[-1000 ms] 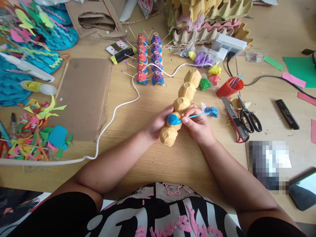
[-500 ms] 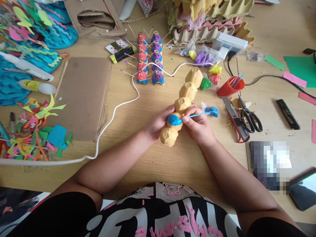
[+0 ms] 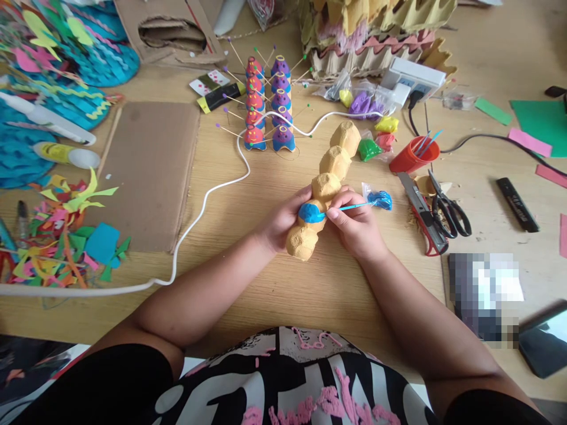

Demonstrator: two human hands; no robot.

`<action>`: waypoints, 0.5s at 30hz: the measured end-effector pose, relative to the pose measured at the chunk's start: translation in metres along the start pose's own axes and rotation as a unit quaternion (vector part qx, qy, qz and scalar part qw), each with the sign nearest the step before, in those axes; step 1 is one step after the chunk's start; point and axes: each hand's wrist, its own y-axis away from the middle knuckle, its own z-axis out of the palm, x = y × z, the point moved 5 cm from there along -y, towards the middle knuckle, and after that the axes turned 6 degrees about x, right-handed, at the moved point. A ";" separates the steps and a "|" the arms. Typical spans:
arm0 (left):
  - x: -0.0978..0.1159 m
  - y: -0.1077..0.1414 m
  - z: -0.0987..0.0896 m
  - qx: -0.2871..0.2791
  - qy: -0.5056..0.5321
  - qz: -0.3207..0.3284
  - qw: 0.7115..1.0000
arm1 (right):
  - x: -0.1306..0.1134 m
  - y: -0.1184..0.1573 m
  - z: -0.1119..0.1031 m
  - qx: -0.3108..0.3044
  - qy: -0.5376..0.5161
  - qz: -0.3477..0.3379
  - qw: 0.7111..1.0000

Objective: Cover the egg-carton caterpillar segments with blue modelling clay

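A tan strip of egg-carton cups [image 3: 326, 188] slants away from me over the table, one cup covered with a blue layer [image 3: 309, 213]. My left hand [image 3: 283, 221] is closed around the strip's left side near the blue cup, some fingers hidden beneath it. Pinched between thumb and fingers of my right hand [image 3: 358, 227] is a thin light-blue stick [image 3: 354, 206], its tip against the edge of the blue layer. Just past the stick's far end lies a small bag of blue clay-like material [image 3: 380, 200].
Two finished egg-carton strips [image 3: 254, 103] with faces and pins stand behind. To the right are a red cup [image 3: 410, 158], scissors [image 3: 449, 206] and a box cutter [image 3: 423, 215]. A white cable [image 3: 208, 192] crosses the table beside cardboard [image 3: 148, 171] and paper scraps [image 3: 84, 236].
The egg-carton strip has shifted very slightly left and away from me. Both hands keep their grips, and the stick tip stays at the blue cup.
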 end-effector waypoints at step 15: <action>0.002 0.007 0.003 0.044 -0.033 -0.037 0.998 | -0.005 0.002 -0.003 0.025 0.021 -0.019 0.999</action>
